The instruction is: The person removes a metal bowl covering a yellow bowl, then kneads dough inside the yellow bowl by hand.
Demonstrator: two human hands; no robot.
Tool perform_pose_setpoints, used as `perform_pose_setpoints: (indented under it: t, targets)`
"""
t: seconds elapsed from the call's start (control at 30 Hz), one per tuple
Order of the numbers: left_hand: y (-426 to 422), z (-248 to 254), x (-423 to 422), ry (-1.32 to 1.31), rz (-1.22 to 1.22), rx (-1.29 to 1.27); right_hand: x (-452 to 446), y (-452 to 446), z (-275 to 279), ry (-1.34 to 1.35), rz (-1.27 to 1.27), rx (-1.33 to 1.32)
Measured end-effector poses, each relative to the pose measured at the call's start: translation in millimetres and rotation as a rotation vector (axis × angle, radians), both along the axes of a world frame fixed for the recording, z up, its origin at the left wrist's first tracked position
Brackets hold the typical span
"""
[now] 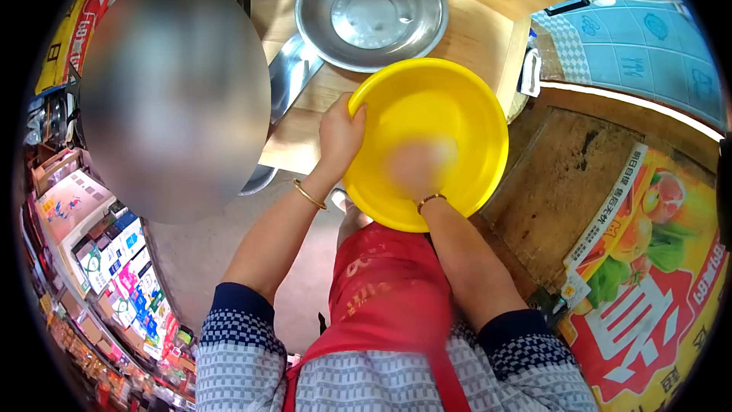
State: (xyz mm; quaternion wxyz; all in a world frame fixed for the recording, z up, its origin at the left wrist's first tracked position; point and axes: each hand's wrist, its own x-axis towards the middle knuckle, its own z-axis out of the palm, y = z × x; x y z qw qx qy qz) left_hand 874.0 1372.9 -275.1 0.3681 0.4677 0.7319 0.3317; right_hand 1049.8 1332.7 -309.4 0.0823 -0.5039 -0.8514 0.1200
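Note:
A yellow basin (476,126) is tilted toward me over the near edge of the wooden table (488,38). My left hand (342,131) is closed round its left rim, with the thumb over the inside. Inside the basin, my right hand (415,168) is smeared by motion near the bottom. Something pale (444,151) shows at its fingers, too blurred to make out. Just beyond the yellow basin a shallow metal bowl (371,15) stands on the table. A wide metal blade-like piece (293,72) lies to the left, partly under the bowl.
A blurred oval (175,99) hides the left side. Shelves with colourful packages (130,282) stand at the lower left. A brown wooden panel (560,183) and a printed yellow and red sheet (648,282) are at the right. Blue patterned tiles (648,38) cover the upper right.

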Motion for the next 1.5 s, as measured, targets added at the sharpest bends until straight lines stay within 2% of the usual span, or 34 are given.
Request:
perform_pose_setpoints:
  t: [0.2, 0.4, 0.53, 0.67, 0.9, 1.07, 1.17, 1.23, 1.3, 1.33, 1.4, 1.43, 1.5]
  targets:
    - [-1, -3, -1, -0.013, 0.002, -0.017, -13, 13, -17, 0.059, -0.026, -0.031]
    - [1, 6, 1, 0.033, -0.018, 0.006, -25, 30, -16, -0.086, 0.013, -0.066]
    - [3, 8, 0, -0.002, -0.017, -0.032, -30, 42, -18, -0.024, 0.036, -0.099]
    - [1, 5, -1, 0.003, -0.05, 0.046, -34, 48, -19, 0.068, 0.067, -0.063]
    - [2, 4, -3, -0.011, -0.067, 0.048, -44, 65, -23, 0.037, 0.119, -0.159]
    - [1, 1, -4, 0.063, -0.09, 0.072, -50, 70, -26, -0.014, 0.101, -0.333]
    - [-3, 4, -2, 0.102, -0.078, 0.059, -47, 70, -13, 0.049, 0.138, -0.266]
    - [-2, 4, -1, 0.112, -0.057, 0.038, -33, 58, -1, 0.049, 0.239, -0.178]
    - [-2, -2, 0, 0.207, -0.031, 0.009, -20, 41, 3, -0.11, 0.486, -0.448]
    - [-4, 0, 1, 0.202, -0.029, 0.024, -12, 29, 5, -0.119, 0.484, -0.436]
    - [-4, 1, 2, 0.191, -0.015, 0.038, 0, 15, 9, -0.113, 0.722, -0.339]
    - [-4, 4, 3, 0.186, -0.01, 0.047, -4, 22, 26, -0.122, 0.725, -0.331]
    - [-5, 8, 2, 0.18, -0.032, 0.029, -14, 42, 53, 0.052, 0.366, -0.111]
